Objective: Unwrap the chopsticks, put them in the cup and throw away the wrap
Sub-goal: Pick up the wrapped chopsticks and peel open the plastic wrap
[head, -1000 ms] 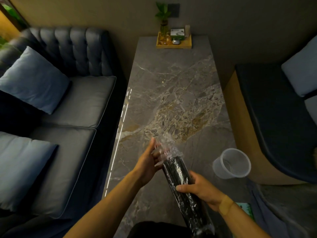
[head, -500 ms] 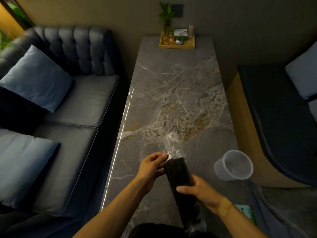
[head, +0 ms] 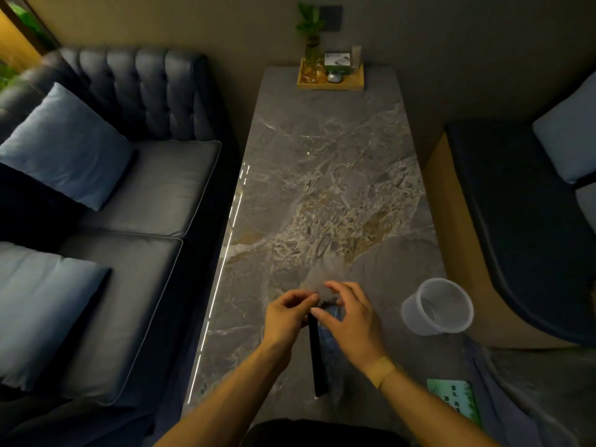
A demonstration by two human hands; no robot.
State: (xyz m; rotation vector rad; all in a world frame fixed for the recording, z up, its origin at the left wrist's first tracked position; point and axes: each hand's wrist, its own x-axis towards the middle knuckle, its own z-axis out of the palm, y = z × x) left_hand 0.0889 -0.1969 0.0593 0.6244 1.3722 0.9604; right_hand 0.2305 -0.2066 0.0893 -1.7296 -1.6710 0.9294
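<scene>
A bundle of black chopsticks (head: 317,359) in clear plastic wrap (head: 314,280) hangs upright over the near end of the marble table (head: 325,175). My left hand (head: 285,321) pinches the bundle's top from the left. My right hand (head: 350,321) is at the top from the right, fingers curled around the wrap there; the loose wrap end is a blurred haze above both hands. A clear plastic cup (head: 437,306) stands upright on the table to the right of my right hand, apart from it.
A wooden tray (head: 330,79) with a plant and small items sits at the table's far end. A grey sofa (head: 129,201) with blue cushions runs along the left. A dark seat (head: 529,227) is on the right, a green card (head: 454,398) near the table's right corner.
My right hand has slid up from the bundle's middle to its top, beside my left hand. The bundle now hangs more upright and shows shorter below the hands.
</scene>
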